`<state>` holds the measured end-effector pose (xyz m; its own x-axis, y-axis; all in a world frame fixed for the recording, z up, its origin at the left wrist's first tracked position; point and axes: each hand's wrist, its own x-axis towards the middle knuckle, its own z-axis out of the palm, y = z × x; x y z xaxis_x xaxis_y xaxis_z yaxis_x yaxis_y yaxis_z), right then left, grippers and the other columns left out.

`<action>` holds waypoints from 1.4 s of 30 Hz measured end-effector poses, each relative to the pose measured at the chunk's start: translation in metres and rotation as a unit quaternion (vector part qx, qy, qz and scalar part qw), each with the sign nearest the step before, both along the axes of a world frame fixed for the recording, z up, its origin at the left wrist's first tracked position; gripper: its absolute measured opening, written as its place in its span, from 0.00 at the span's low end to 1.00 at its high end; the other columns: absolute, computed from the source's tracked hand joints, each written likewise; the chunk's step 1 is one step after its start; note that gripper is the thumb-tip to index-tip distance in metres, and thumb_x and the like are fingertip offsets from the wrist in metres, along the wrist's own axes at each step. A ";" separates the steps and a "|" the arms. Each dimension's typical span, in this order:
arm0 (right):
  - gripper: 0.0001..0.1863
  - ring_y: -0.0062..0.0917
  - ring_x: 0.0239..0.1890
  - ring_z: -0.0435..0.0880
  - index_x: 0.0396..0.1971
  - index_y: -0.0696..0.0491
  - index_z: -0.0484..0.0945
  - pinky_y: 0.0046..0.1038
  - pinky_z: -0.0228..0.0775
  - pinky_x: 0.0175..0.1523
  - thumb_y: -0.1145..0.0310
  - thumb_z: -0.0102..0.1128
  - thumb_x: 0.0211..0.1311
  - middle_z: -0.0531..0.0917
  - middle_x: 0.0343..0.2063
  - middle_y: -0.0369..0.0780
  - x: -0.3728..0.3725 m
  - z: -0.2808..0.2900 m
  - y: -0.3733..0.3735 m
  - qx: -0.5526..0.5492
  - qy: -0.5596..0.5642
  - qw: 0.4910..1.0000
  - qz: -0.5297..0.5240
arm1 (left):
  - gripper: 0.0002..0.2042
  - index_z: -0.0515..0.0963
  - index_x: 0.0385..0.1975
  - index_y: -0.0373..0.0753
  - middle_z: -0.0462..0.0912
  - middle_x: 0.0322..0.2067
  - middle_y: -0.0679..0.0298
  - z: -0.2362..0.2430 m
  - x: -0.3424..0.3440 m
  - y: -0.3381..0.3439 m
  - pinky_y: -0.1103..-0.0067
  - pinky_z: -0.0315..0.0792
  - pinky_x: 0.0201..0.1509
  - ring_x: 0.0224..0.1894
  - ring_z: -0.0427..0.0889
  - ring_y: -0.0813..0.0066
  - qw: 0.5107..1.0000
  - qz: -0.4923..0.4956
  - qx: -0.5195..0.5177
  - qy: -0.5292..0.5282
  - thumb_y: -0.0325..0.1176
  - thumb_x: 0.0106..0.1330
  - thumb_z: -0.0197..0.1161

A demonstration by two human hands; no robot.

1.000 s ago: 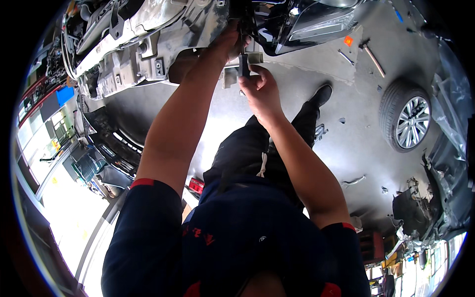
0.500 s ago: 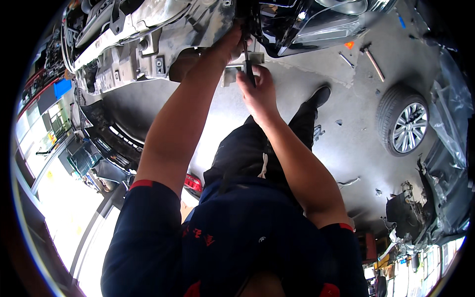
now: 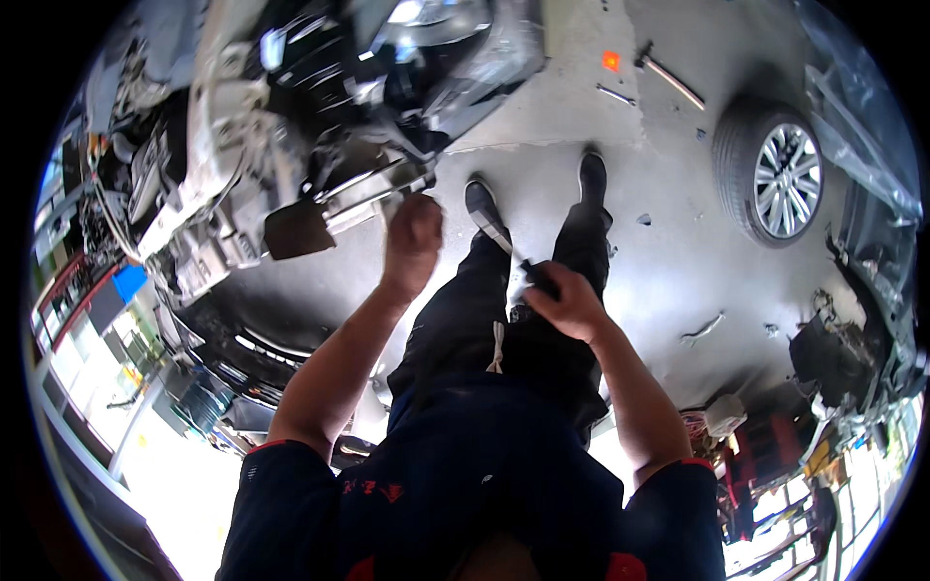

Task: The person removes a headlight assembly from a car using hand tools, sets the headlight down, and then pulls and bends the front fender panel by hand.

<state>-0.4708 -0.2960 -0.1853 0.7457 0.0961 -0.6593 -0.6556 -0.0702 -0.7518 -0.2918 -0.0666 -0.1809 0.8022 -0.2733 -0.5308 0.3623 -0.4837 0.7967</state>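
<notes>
My right hand (image 3: 572, 305) is closed around the black handle of a screwdriver (image 3: 540, 280), whose thin shaft points up and to the left above my trouser legs. My left hand (image 3: 415, 247) is blurred, its fingers curled in; whatever may be inside them is hidden. It is beside the stripped front end of a car, just below a pale metal bracket (image 3: 373, 191) that juts out under the headlight (image 3: 436, 24). A dark flat flap (image 3: 298, 230) hangs to the left of that hand.
A wheel (image 3: 775, 179) lies on the floor at the right. Near it are a hammer (image 3: 675, 81), a wrench (image 3: 616, 96) and an orange piece (image 3: 611, 61). A removed black bumper (image 3: 257, 324) lies at the left. Plastic sheeting (image 3: 867, 126) covers something at the far right.
Both hands have come away from the car and moved apart. The screwdriver has moved down and right with my right hand. My view has turned, and the car now appears farther left.
</notes>
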 end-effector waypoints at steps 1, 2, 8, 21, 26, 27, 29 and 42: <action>0.20 0.37 0.44 0.88 0.50 0.54 0.80 0.34 0.76 0.49 0.58 0.67 0.64 0.87 0.39 0.48 -0.017 -0.011 -0.016 -0.061 0.009 0.997 -0.043 | 0.12 0.76 0.32 0.36 0.75 0.23 0.65 -0.013 -0.008 -0.020 0.76 0.68 0.33 0.25 0.74 0.76 0.997 -0.062 -0.014 0.036 0.36 0.75 0.51; 0.19 0.37 0.43 0.88 0.49 0.55 0.80 0.35 0.76 0.48 0.58 0.67 0.64 0.87 0.38 0.48 -0.034 -0.026 -0.032 -0.101 0.040 0.990 -0.090 | 0.10 0.76 0.35 0.36 0.76 0.24 0.65 -0.030 -0.018 -0.045 0.77 0.69 0.33 0.26 0.74 0.76 0.993 -0.067 -0.014 0.098 0.34 0.74 0.51; 0.14 0.26 0.25 0.78 0.37 0.56 0.78 0.33 0.72 0.34 0.60 0.66 0.66 0.80 0.25 0.38 -0.098 -0.129 -0.137 -0.143 0.191 0.921 -0.307 | 0.10 0.74 0.48 0.37 0.79 0.31 0.62 -0.180 -0.039 -0.205 0.77 0.74 0.32 0.27 0.75 0.78 0.939 0.006 -0.036 0.342 0.33 0.74 0.50; 0.14 0.26 0.31 0.78 0.42 0.56 0.79 0.31 0.74 0.41 0.62 0.66 0.64 0.81 0.29 0.39 -0.148 -0.168 -0.274 -0.143 0.254 0.914 -0.281 | 0.14 0.69 0.57 0.37 0.84 0.52 0.56 -0.385 -0.018 -0.489 0.66 0.80 0.59 0.51 0.87 0.62 0.896 0.138 -0.065 0.418 0.37 0.79 0.47; 0.10 0.16 0.20 0.74 0.40 0.54 0.79 0.25 0.69 0.28 0.64 0.66 0.65 0.77 0.21 0.32 -0.156 -0.176 -0.290 -0.165 0.188 0.924 -0.290 | 0.22 0.68 0.62 0.33 0.79 0.60 0.54 -0.390 -0.005 -0.514 0.66 0.75 0.65 0.58 0.82 0.62 0.895 0.101 -0.073 0.429 0.44 0.80 0.44; 0.10 0.16 0.20 0.74 0.40 0.54 0.79 0.25 0.69 0.28 0.64 0.66 0.65 0.77 0.21 0.32 -0.156 -0.173 -0.292 -0.162 0.185 0.925 -0.291 | 0.23 0.68 0.61 0.32 0.81 0.58 0.55 -0.386 -0.003 -0.516 0.66 0.76 0.64 0.56 0.83 0.63 0.889 0.103 -0.042 0.444 0.46 0.80 0.43; 0.13 0.16 0.21 0.74 0.43 0.54 0.80 0.25 0.69 0.28 0.63 0.66 0.65 0.78 0.22 0.32 -0.146 -0.166 -0.297 -0.160 0.180 0.929 -0.280 | 0.24 0.72 0.56 0.32 0.84 0.50 0.57 -0.369 -0.003 -0.503 0.68 0.79 0.57 0.49 0.86 0.66 0.889 0.087 0.003 0.450 0.49 0.80 0.42; 0.24 0.26 0.41 0.85 0.59 0.55 0.79 0.29 0.76 0.50 0.65 0.65 0.63 0.88 0.39 0.44 -0.003 0.027 -0.355 0.149 0.117 0.982 0.017 | 0.10 0.79 0.25 0.43 0.83 0.26 0.59 -0.005 -0.019 -0.367 0.58 0.73 0.37 0.33 0.83 0.50 0.815 -0.572 0.092 -0.032 0.38 0.66 0.59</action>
<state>-0.4741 -0.6509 -0.1578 0.5705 0.3330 -0.7507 -0.8136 0.1045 -0.5720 -0.3103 -0.4340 -0.1860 0.1070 -0.7824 -0.6135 -0.4484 -0.5887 0.6725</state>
